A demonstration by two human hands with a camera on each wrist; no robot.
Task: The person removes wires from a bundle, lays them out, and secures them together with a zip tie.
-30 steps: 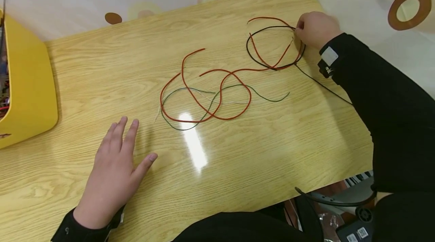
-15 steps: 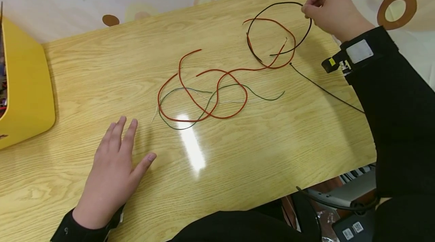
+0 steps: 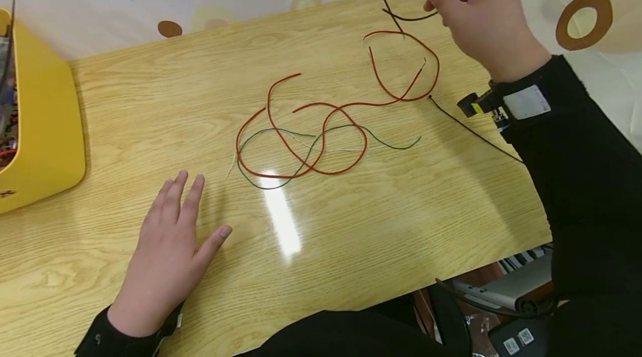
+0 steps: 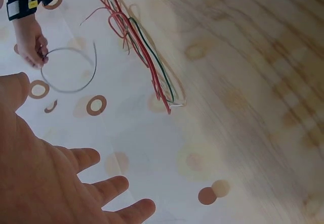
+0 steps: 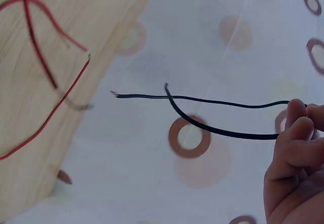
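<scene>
Black wire (image 3: 396, 11): thin, looped, crossing itself, pinched in right hand (image 3: 481, 17) above table (image 3: 401, 206). Left hand (image 3: 165, 257) spread flat. Yellow bin (image 3: 40, 112) contents unclear.

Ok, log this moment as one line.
right hand: pinches black wire, lifted | left hand: flat on table | red wires: on table

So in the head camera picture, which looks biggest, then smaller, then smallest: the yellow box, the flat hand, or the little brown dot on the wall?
1. Yellow box, though the picture's edge cuts it off.
2. Left hand, lying flat on the table; it is nearer the camera, so that helps it look big.
3. Brown dot.
</scene>
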